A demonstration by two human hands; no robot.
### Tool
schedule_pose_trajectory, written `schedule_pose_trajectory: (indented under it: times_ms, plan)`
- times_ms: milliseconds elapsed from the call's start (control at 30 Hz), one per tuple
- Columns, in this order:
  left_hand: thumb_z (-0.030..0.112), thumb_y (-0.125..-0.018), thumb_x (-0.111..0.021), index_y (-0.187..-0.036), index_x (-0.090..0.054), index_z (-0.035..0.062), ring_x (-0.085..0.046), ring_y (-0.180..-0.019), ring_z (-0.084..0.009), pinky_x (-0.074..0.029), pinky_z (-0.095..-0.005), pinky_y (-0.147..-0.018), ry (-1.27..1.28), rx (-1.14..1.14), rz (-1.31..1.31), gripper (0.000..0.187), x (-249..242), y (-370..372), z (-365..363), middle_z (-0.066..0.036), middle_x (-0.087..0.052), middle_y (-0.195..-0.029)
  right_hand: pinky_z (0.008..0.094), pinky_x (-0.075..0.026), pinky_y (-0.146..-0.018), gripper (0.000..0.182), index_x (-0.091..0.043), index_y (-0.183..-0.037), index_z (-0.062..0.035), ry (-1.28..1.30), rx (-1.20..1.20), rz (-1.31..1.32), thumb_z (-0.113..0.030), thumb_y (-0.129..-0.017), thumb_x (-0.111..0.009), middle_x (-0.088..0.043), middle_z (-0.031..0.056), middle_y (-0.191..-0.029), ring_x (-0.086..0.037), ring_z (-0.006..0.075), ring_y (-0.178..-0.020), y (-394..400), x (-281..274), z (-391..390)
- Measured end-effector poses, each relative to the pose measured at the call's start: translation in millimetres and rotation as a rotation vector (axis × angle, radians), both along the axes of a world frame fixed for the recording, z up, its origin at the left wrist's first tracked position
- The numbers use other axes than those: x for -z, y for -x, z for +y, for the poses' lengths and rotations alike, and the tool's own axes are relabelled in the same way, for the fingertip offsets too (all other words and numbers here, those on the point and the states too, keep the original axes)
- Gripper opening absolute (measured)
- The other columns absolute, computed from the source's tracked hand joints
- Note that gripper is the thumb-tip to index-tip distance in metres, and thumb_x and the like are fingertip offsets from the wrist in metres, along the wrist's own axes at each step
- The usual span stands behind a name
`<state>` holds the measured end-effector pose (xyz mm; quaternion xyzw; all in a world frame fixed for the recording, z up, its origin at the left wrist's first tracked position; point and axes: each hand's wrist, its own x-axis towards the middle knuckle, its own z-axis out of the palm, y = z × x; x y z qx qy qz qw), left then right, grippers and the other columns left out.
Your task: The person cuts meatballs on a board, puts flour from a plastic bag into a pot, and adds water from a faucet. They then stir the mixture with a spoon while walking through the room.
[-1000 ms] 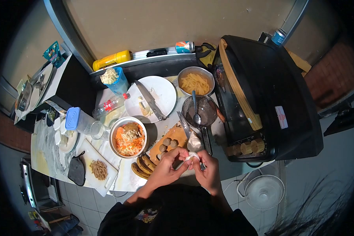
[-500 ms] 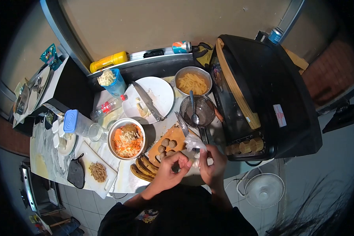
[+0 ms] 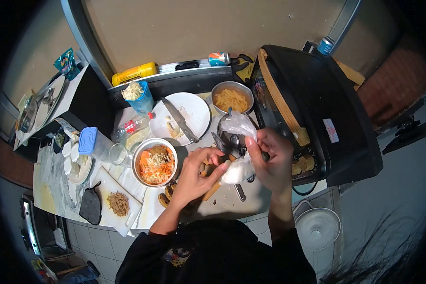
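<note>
A clear plastic bag of white powder (image 3: 238, 172) hangs from my right hand (image 3: 273, 158), pinched at its gathered neck between thumb and fingers. The bag's loose top (image 3: 238, 124) flares over the dark saucepan. My left hand (image 3: 192, 175) is beside the bag's full part, thumb tip right at it, with the fingers curved and apart from the thumb. Beneath this hand, brown balls (image 3: 204, 169) and ripe bananas (image 3: 164, 199) are partly covered. A spoon (image 3: 235, 140) sits in the saucepan (image 3: 225, 127), and a knife handle (image 3: 240, 192) shows below the bag.
Left of my hands stands a pot of shredded carrot mix (image 3: 155, 165). Behind are a white plate (image 3: 201, 113) with a large knife (image 3: 177, 118) and a bowl of pale yellow strips (image 3: 231, 100). A black oven (image 3: 324, 109) borders the right; a cutting board (image 3: 104, 177) lies left.
Both hands have moved forward and farther apart, the right one lifting the bag. Its white contents now show between the hands, where earlier the fingers were close together at the bag.
</note>
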<state>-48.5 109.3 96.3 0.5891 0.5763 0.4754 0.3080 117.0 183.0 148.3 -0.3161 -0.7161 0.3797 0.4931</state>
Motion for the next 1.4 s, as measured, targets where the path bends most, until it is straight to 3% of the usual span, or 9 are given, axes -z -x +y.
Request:
schedule_pose_trajectory:
  times_ms: [100,167,267,367,733,1033,1100,1233,1400]
  plan:
    - [0.018,-0.077,-0.075,-0.099,-0.064,0.0033,-0.057,-0.092,-0.0264,-0.044,-0.0353,-0.083,-0.251,0.011,0.105,0.029,1,6,6,-0.011,-0.06,-0.095,0.0218,-0.027,-0.044,0.019,-0.051,-0.073,-0.0032,-0.088,0.004,-0.021,-0.005,-0.086,-0.065,-0.04,-0.0018,-0.054,-0.035,0.0015,-0.05,0,-2,4]
    - [0.019,-0.076,-0.076,-0.103,-0.064,0.0045,-0.056,-0.098,-0.0282,-0.043,-0.0369,-0.088,-0.258,0.033,0.125,0.034,0,8,8,-0.011,-0.06,-0.103,0.0163,-0.026,-0.045,0.018,-0.051,-0.075,-0.0039,-0.11,-0.082,-0.045,-0.001,-0.088,-0.062,-0.043,-0.0068,-0.057,-0.035,-0.0016,-0.05,-2,-4,6]
    - [0.022,-0.074,-0.078,-0.112,-0.062,0.0067,-0.051,-0.112,-0.0303,-0.04,-0.0398,-0.097,-0.221,0.078,0.123,0.045,-3,8,8,-0.011,-0.056,-0.117,0.0163,-0.03,-0.042,0.02,-0.049,-0.074,-0.0046,-0.023,-0.091,-0.049,-0.003,-0.089,-0.061,-0.047,-0.0047,-0.056,-0.042,-0.001,-0.046,0,-3,3]
    - [0.023,-0.072,-0.079,-0.112,-0.062,0.0066,-0.052,-0.112,-0.0302,-0.04,-0.0398,-0.097,-0.256,0.057,0.165,0.046,-6,11,7,-0.011,-0.056,-0.117,0.0226,-0.024,-0.044,0.02,-0.05,-0.073,-0.0034,0.011,-0.082,0.021,-0.007,-0.086,-0.065,-0.041,-0.0022,-0.052,-0.034,0.0014,-0.049,4,-5,-1]
    - [0.027,-0.071,-0.08,-0.114,-0.062,0.0064,-0.051,-0.115,-0.0303,-0.038,-0.041,-0.099,-0.228,0.07,0.192,0.051,-3,16,3,-0.011,-0.057,-0.119,0.0228,-0.027,-0.044,0.019,-0.048,-0.075,-0.0027,-0.014,-0.102,0.02,-0.008,-0.09,-0.06,-0.042,-0.0013,-0.052,-0.035,0.0013,-0.05,13,-7,-1]
    - [0.023,-0.078,-0.074,-0.103,-0.057,-0.0051,-0.06,-0.092,-0.0345,-0.046,-0.0383,-0.081,-0.179,0.24,0.046,0.042,7,6,9,-0.018,-0.06,-0.102,0.0194,-0.03,-0.043,0.021,-0.048,-0.075,-0.0029,-0.033,-0.136,0.013,-0.01,-0.092,-0.06,-0.048,-0.0007,-0.054,-0.042,0.0009,-0.048,13,-5,3]
    - [0.022,-0.079,-0.073,-0.1,-0.057,-0.005,-0.059,-0.086,-0.0341,-0.046,-0.0378,-0.076,-0.183,0.215,0.067,0.038,9,6,11,-0.018,-0.06,-0.096,0.0166,-0.033,-0.041,0.019,-0.05,-0.077,-0.0027,-0.064,-0.168,0.003,-0.008,-0.092,-0.059,-0.051,-0.0009,-0.055,-0.046,0.0006,-0.044,14,-4,4]
    - [0.019,-0.081,-0.072,-0.094,-0.057,-0.004,-0.056,-0.068,-0.0289,-0.045,-0.035,-0.065,-0.055,0.214,0.085,0.031,7,10,10,-0.015,-0.059,-0.082,0.0204,-0.031,-0.045,0.027,-0.047,-0.073,-0.0044,0.033,-0.127,0.057,-0.018,-0.092,-0.062,-0.049,-0.0009,-0.053,-0.043,0.0008,-0.05,17,-8,4]
    - [0.018,-0.083,-0.071,-0.097,-0.06,-0.0015,-0.058,-0.066,-0.0259,-0.045,-0.0347,-0.062,-0.106,0.227,-0.017,0.026,16,6,8,-0.015,-0.061,-0.079,0.0189,-0.031,-0.044,0.027,-0.049,-0.075,-0.0043,0.132,-0.163,0.065,-0.021,-0.093,-0.061,-0.049,-0.0021,-0.053,-0.045,0.0015,-0.047,19,-6,8]
